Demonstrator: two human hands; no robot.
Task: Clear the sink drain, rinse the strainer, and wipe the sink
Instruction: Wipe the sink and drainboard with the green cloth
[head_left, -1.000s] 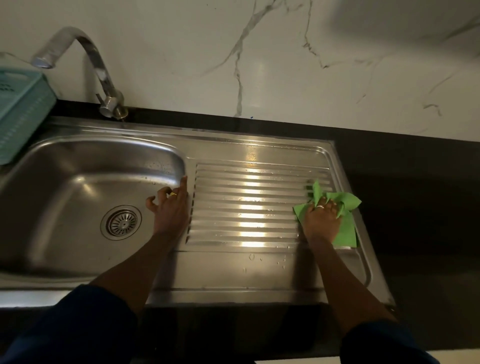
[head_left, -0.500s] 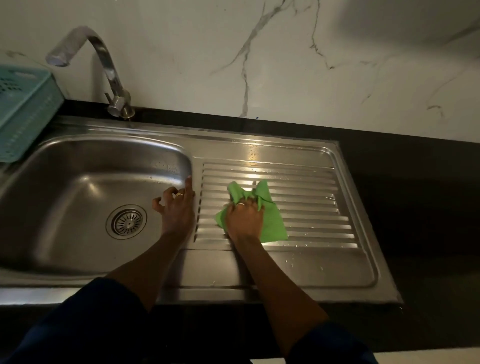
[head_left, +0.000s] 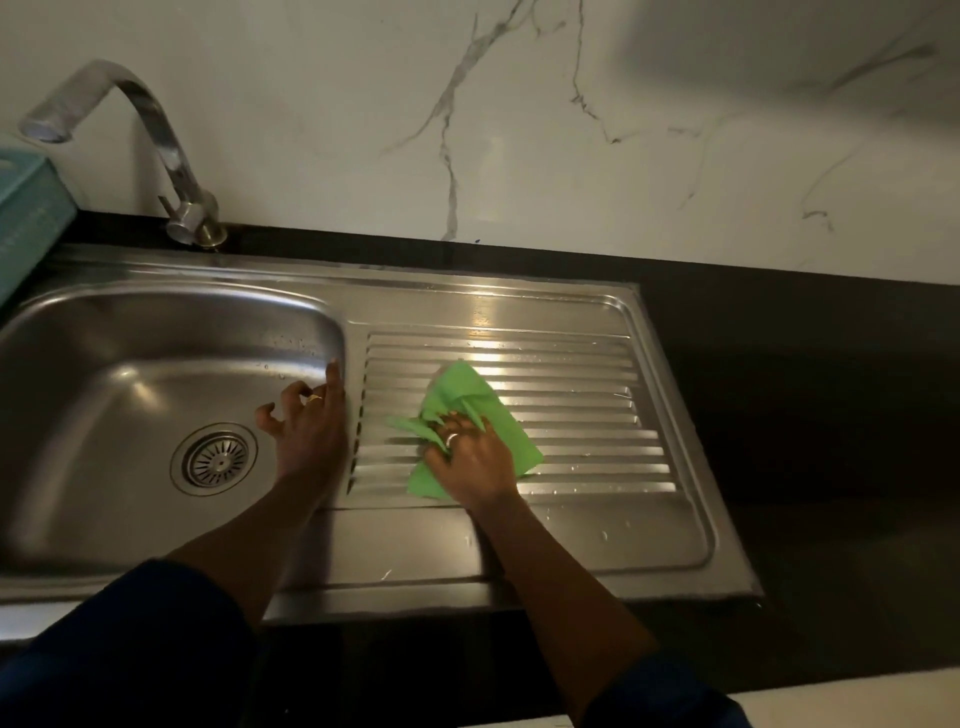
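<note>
A stainless steel sink (head_left: 130, 364) fills the left half, with its round strainer (head_left: 214, 459) seated in the drain. To its right lies the ribbed drainboard (head_left: 571, 395). My right hand (head_left: 470, 460) presses a bunched green cloth (head_left: 460, 389) flat on the left part of the ribs. My left hand (head_left: 311, 421) rests on the sink's right rim, fingers spread and curled over the edge into the basin, holding nothing. Water drops dot the drainboard's lower right.
A curved chrome tap (head_left: 156, 150) stands at the back left, spout over the basin. A teal plastic basket (head_left: 26, 218) sits at the far left edge. Black countertop (head_left: 805, 415) runs right of the drainboard, with a white marble wall (head_left: 519, 130) behind.
My right hand swept the green cloth from the drainboard's right edge to its left part, then shifted slightly. My left hand stayed on the sink rim.
</note>
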